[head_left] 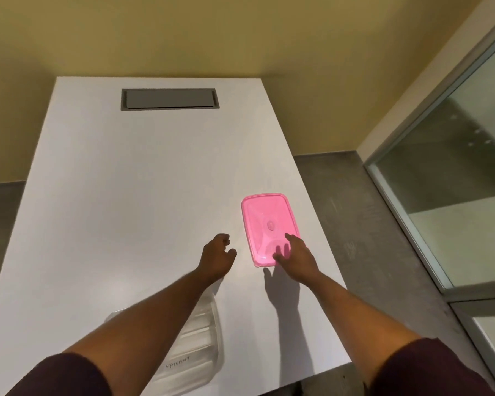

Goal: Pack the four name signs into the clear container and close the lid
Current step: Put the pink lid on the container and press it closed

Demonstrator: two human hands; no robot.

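A pink translucent lid [266, 221] lies flat on the white table [126, 181], towards its right edge. My right hand [296, 254] rests its spread fingers on the lid's near end. My left hand [216, 254] hovers just left of the lid, fingers loosely curled, holding nothing. Under my left forearm, near the table's front edge, stands the clear container [196, 347]. White name signs [183, 360] lie stacked inside it, one with dark lettering showing. My arm hides much of the container.
A grey cable hatch [169, 99] is set into the table's far end. Grey floor [363, 224] lies to the right of the table, with a glass partition [452, 172] beyond it. A yellow wall stands behind.
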